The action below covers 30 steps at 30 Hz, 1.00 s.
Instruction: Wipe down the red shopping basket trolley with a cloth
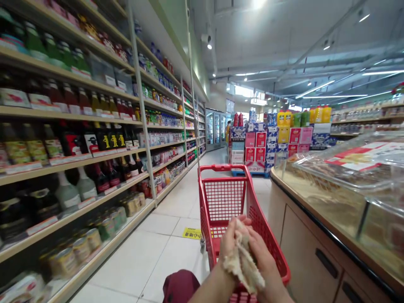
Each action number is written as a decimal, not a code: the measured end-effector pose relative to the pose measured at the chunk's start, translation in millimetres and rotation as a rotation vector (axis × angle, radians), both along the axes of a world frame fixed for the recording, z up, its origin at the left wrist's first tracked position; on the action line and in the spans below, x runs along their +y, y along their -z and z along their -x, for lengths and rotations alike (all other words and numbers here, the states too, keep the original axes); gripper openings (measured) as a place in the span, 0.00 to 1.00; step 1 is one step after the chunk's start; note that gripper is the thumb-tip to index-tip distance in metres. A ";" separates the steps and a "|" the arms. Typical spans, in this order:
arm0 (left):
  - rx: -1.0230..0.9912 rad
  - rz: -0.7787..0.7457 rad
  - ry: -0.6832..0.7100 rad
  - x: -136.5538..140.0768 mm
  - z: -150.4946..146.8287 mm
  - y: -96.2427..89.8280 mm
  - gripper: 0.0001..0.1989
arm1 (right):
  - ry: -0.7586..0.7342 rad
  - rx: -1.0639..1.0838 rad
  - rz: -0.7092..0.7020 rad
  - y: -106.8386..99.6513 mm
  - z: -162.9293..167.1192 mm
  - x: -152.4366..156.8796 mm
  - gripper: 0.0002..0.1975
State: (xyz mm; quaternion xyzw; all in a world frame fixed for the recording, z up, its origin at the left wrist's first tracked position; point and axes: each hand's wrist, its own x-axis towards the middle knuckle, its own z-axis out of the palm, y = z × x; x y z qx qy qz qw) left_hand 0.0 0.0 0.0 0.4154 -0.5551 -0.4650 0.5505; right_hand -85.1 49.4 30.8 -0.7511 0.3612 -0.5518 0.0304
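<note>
Grip pressed together, the cloth [242, 261] is clasped between left hand [228, 242] and right hand [261, 249] over the cart [261, 223], wiping apparently under way, a palm needing to be freed before anything else is grasped.

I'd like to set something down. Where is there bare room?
Bare: the tiled floor between the shelves and the red cart, by the yellow sticker; also beyond the cart, left of the stacked boxes. Crowded: the shelves; the counter under plastic packs; over the cart, left hand, right hand and cloth.
</note>
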 end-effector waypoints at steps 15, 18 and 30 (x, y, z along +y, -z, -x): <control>-1.345 0.419 0.091 4.5 -41.2 86.4 0.10 | 0.268 0.544 0.192 135.3 82.3 -47.2 0.19; -1.415 0.398 0.099 -3.6 -35.2 64.2 0.08 | 0.403 0.430 0.042 128.4 89.6 -51.7 0.15; -1.328 0.388 0.212 -43.2 -37.1 50.5 0.07 | 0.474 0.336 -0.036 131.1 74.8 -76.5 0.16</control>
